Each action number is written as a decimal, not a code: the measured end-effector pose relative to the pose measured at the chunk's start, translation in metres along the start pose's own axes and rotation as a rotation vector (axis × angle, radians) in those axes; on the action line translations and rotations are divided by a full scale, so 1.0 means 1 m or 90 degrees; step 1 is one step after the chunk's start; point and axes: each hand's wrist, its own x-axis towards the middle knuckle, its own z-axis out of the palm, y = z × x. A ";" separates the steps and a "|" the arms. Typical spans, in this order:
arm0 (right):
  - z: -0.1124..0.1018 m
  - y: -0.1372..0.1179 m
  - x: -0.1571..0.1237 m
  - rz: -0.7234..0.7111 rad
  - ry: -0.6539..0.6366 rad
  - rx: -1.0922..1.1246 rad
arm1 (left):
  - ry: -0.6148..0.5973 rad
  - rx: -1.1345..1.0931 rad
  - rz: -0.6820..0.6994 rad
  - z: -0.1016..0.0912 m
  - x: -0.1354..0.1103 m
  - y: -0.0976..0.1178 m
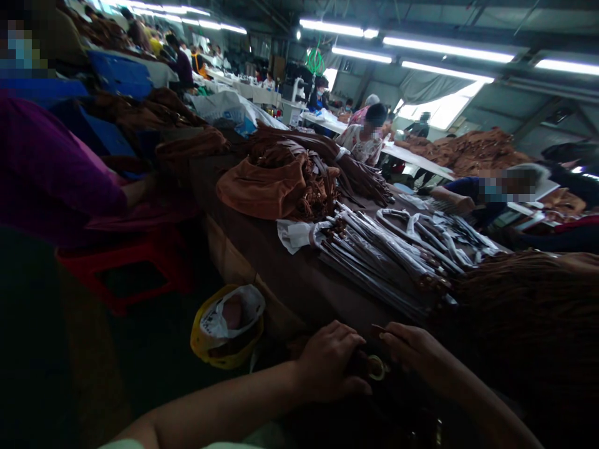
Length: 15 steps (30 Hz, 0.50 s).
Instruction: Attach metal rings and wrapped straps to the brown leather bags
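Note:
At the table's near edge, my left hand (330, 362) curls over dark brown material, its thumb apart from the fingers. Shadow hides what exactly it grips. Just right of it sits a gold metal ring (376, 368). My right hand (412, 350) is closed, pinching a small brown strap (378, 330) whose tip pokes out past the fingers. Beyond both hands, bundles of straps wrapped in white (374, 243) lie on the dark-covered table (285, 262). A brown suede bag (264, 187) rests farther back, beside more loose straps (360, 174).
A dark fringed brown pile (528, 318) rises at my right. On the floor at left stand a yellow bin (201, 340) with a white bag liner and a red stool (126, 262). A person in a purple sleeve (60, 168) sits there. Other people work at tables beyond.

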 end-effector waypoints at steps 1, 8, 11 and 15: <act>0.001 0.002 -0.002 0.008 0.002 0.001 | 0.009 0.024 0.015 0.005 -0.003 0.001; 0.010 0.015 -0.012 0.050 0.002 0.045 | 0.018 0.129 0.042 0.025 0.002 -0.002; 0.013 0.018 -0.014 0.060 -0.012 0.065 | 0.028 0.137 0.055 0.030 0.004 -0.006; 0.017 0.024 -0.014 0.071 -0.026 0.088 | 0.036 0.130 0.074 0.034 0.004 -0.011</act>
